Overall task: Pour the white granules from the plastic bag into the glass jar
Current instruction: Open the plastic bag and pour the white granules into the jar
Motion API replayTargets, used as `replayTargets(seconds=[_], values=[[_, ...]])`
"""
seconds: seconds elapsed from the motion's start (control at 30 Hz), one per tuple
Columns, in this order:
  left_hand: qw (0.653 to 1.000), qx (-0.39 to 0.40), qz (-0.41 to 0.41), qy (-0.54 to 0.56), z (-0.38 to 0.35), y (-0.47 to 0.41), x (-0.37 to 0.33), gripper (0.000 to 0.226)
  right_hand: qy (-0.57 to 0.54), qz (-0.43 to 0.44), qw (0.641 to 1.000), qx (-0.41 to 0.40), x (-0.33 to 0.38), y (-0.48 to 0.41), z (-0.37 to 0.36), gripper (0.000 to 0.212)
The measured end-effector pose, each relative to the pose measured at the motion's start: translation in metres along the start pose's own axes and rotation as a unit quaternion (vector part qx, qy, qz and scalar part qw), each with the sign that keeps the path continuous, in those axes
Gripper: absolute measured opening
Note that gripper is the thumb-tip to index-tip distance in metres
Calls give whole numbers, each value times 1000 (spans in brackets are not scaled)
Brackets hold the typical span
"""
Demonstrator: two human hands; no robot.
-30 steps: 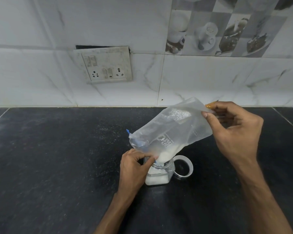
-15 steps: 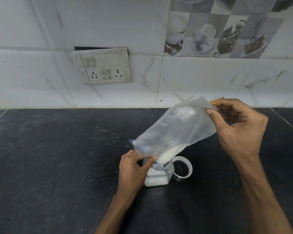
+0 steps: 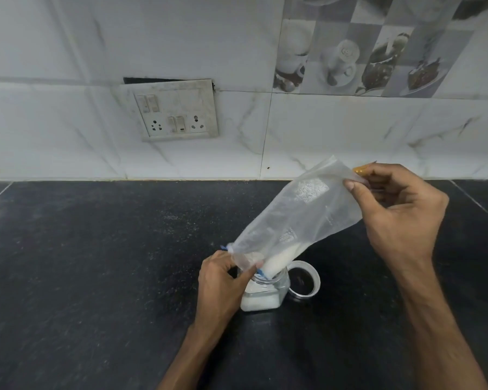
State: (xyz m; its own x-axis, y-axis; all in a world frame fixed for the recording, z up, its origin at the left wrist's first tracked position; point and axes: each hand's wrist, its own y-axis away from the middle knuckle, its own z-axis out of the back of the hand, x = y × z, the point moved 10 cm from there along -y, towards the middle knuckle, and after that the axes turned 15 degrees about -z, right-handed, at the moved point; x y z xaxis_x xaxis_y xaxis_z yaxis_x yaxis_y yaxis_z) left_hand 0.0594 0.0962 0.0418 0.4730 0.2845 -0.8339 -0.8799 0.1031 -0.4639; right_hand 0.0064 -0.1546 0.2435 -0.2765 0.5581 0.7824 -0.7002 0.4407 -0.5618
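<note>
A clear plastic bag (image 3: 302,218) slants down from upper right to lower left, its open mouth over the small glass jar (image 3: 265,296) on the black counter. White granules (image 3: 279,261) are bunched at the bag's low end and fill the jar's bottom part. My left hand (image 3: 223,285) pinches the bag's mouth at the jar's rim. My right hand (image 3: 397,218) holds the bag's raised far corner, with a small orange piece between its fingers.
The jar's round lid (image 3: 304,280) lies on the black counter (image 3: 96,263) just right of the jar. A switch and socket plate (image 3: 175,111) is on the tiled wall behind. Fine white specks dust the counter.
The granules have slid lower in the bag toward the jar, and the bag looks emptier and flatter. My right hand has lifted the far corner slightly and shifted right.
</note>
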Motion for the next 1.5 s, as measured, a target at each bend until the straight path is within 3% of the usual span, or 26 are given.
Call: replayTargets(seconds=[0.13, 0.8, 0.97, 1.07, 1.17, 1.23, 1.5], values=[[1000, -7, -17, -16, 2, -3, -7, 6, 35, 20, 999, 29, 2, 9, -13, 21], [999, 7, -30, -23, 0, -3, -9, 4, 31, 19, 999, 19, 0, 4, -4, 23], [1000, 1, -1, -18, 1, -2, -8, 16, 37, 28, 999, 13, 0, 4, -3, 20], [1000, 9, -12, -12, -1, -3, -6, 6, 43, 23, 998, 50, -2, 7, -10, 30], [1000, 7, -15, -22, 0, -3, -5, 7, 40, -15, 993, 109, -12, 5, -15, 59], [1000, 9, -9, -9, -2, -2, -5, 5, 48, -25, 992, 118, -15, 5, -14, 67], [1000, 0, -4, 5, 1, -2, -9, 9, 57, -30, 993, 96, -9, 6, -12, 45]])
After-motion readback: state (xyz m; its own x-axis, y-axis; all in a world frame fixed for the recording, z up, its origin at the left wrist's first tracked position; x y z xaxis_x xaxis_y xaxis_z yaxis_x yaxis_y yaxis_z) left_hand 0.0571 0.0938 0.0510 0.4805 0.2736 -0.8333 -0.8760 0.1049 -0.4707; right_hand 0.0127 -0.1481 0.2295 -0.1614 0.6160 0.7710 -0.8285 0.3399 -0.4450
